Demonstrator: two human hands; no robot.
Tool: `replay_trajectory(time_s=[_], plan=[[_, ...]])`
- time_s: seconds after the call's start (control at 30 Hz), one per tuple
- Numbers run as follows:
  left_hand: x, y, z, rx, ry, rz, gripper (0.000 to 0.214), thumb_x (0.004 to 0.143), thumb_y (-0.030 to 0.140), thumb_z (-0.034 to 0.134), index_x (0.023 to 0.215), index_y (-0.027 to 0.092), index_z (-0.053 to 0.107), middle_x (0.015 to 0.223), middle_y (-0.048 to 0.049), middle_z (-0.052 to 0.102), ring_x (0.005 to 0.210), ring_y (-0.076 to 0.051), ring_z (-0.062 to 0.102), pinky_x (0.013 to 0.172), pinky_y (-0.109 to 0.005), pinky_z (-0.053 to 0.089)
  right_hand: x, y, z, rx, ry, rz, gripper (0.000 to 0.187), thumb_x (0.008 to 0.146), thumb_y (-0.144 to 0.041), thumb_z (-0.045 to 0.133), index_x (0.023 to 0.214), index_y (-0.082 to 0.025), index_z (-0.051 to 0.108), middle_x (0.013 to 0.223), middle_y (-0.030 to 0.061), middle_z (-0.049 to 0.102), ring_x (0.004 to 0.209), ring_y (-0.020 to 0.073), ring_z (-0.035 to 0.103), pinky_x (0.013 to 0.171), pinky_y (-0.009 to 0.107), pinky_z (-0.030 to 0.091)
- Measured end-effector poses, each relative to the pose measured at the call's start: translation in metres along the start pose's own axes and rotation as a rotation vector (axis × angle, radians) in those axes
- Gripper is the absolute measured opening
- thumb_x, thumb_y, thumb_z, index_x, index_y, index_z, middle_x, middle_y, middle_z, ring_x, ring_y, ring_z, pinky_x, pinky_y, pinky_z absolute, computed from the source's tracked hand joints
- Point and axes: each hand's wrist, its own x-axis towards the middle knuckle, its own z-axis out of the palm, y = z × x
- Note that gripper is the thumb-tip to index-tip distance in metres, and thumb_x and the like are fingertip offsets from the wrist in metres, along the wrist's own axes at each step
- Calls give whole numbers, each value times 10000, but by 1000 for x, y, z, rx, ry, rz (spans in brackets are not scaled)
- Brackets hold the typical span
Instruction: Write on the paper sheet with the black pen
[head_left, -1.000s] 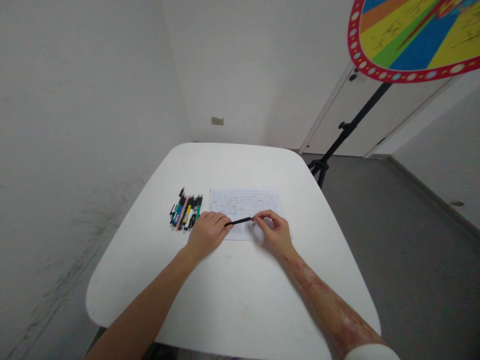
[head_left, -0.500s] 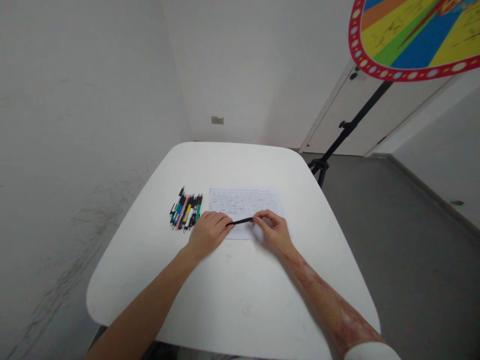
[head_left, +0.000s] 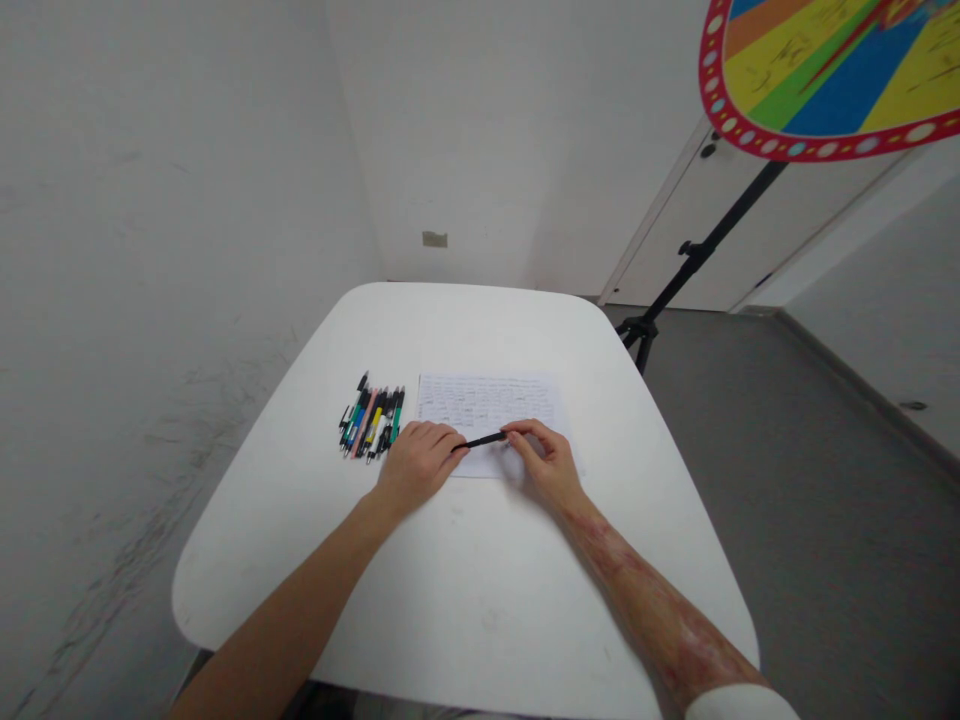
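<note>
A slim black pen [head_left: 485, 440] is stretched between my two hands, over the lower part of a handwritten sheet of paper [head_left: 487, 398]. My left hand [head_left: 421, 462] is closed on the pen's left end, which disappears under the fingers. Thumb and fingertips of my right hand [head_left: 546, 460] pinch the right end. Just left of the paper lies a group of several pens [head_left: 373, 422] in black, green, blue, pink and yellow, side by side; my left hand covers a bit of its lower right corner.
The white table [head_left: 465, 590] has rounded corners and stands near the walls. Beyond its right side, a black tripod stand [head_left: 694, 260] carries a colourful prize wheel [head_left: 832, 80]. A wall plate [head_left: 434, 240] sits low on the back wall.
</note>
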Motion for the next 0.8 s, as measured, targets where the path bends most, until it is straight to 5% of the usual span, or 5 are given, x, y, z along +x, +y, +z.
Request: replay_trajectory(time_s=[0.37, 0.6, 0.8], plan=[[-1, -1, 1, 9, -15, 17, 172, 1152, 321, 594, 1117, 221, 729, 1051, -54, 799, 969, -225, 705, 866, -409, 474, 0, -4, 0, -50, -49, -50, 114, 973, -382, 773, 1007, -284, 823, 928, 51, 797, 909, 259, 731, 914, 454, 585], [0, -3, 1, 19, -14, -28, 192, 1159, 322, 568, 1131, 220, 728, 1059, -60, 798, 996, -237, 706, 881, -423, 492, 1, -8, -8, -172, -47, -148, 281, 975, -335, 767, 1253, -297, 742, 1085, 65, 781, 977, 274, 697, 956, 474, 556], [-1, -6, 3, 22, 13, -80, 163, 1156, 306, 578, 1129, 223, 716, 1068, -63, 795, 1018, -243, 708, 888, -426, 494, 6, -2, -18, -460, -177, -163, 114, 929, -271, 766, 1043, -266, 768, 884, 52, 734, 855, 267, 653, 834, 435, 492]])
